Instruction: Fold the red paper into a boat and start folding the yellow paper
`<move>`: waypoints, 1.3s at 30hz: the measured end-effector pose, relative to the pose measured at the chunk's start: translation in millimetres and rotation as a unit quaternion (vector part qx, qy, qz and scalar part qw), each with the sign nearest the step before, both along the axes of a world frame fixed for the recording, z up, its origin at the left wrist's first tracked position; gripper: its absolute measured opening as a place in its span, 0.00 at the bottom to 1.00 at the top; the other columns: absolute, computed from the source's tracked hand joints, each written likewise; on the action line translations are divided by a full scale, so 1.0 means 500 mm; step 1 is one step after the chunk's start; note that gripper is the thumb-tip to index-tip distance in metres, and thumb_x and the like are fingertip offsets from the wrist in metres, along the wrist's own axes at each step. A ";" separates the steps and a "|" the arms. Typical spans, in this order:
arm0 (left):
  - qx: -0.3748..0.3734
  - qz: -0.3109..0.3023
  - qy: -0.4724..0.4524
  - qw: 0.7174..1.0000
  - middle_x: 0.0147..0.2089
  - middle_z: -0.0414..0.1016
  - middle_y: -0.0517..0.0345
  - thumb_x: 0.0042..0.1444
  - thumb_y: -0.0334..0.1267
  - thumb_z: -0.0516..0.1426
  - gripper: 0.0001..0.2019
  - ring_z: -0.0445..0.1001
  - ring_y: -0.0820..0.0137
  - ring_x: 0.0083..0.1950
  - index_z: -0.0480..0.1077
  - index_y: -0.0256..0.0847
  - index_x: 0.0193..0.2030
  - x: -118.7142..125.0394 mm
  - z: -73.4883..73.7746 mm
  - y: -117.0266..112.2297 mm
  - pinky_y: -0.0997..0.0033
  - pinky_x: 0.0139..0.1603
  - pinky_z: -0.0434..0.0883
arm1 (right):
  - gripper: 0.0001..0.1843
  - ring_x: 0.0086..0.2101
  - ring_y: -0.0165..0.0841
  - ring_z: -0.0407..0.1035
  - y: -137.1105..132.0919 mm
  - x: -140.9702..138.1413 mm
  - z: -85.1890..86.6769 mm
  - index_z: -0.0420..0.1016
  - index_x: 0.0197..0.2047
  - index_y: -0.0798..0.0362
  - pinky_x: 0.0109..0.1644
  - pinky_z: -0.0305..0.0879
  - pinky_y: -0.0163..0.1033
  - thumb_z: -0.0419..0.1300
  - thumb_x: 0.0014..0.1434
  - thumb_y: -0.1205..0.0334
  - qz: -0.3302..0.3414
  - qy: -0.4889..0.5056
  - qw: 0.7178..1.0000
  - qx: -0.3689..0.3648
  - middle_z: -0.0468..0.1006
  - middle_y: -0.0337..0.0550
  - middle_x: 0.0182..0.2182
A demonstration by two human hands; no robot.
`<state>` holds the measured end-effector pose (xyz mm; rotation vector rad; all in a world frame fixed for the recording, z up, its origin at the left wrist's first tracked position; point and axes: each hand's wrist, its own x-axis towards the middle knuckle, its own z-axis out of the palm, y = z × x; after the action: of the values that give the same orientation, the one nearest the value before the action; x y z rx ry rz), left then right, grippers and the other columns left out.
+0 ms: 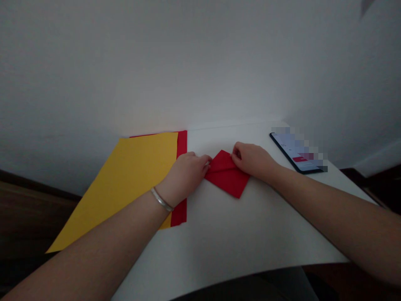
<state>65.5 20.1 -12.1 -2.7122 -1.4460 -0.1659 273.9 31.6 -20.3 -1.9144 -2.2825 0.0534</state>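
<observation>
A small folded red paper (228,177) lies on the white table (238,234) near its far edge. My left hand (184,175), with a silver bangle on the wrist, is closed with its fingertips pinching the paper's left corner. My right hand (252,159) is closed too, fingers pressed on the paper's upper right edge. A fold line runs across the paper between the two hands.
A yellow sheet (131,179) lies over a red sheet (181,144) at the table's left, hanging past the edge. A phone (296,152) with a lit screen lies at the far right. A white wall rises just behind the table.
</observation>
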 end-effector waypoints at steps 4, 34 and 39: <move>-0.036 0.011 -0.004 0.999 0.36 0.78 0.50 0.64 0.38 0.49 0.13 0.74 0.64 0.37 0.74 0.39 0.44 -0.011 0.015 0.006 0.68 0.38 0.67 | 0.13 0.33 0.39 0.72 -0.001 0.000 0.001 0.72 0.38 0.51 0.33 0.58 0.40 0.49 0.62 0.56 0.003 -0.001 1.000 -0.002 0.80 0.46 0.35; -0.046 0.084 0.092 0.991 0.32 0.78 0.47 0.61 0.52 0.49 0.21 0.76 0.54 0.39 0.76 0.40 0.31 -0.005 0.032 0.011 0.61 0.38 0.64 | 0.12 0.34 0.39 0.73 -0.012 -0.006 0.003 0.70 0.40 0.52 0.31 0.56 0.40 0.49 0.64 0.56 -0.006 -0.029 1.000 0.009 0.79 0.48 0.36; 0.023 0.033 0.117 0.992 0.35 0.78 0.45 0.64 0.44 0.49 0.17 0.76 0.53 0.41 0.75 0.38 0.34 0.001 0.024 -0.010 0.57 0.40 0.64 | 0.12 0.34 0.40 0.73 -0.012 -0.006 0.002 0.70 0.40 0.52 0.32 0.57 0.40 0.48 0.65 0.56 -0.007 -0.031 0.999 0.012 0.79 0.48 0.36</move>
<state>66.0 15.0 0.1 -2.5407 -1.4427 0.1160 270.6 25.5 -19.2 -1.9456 -2.2981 -0.0349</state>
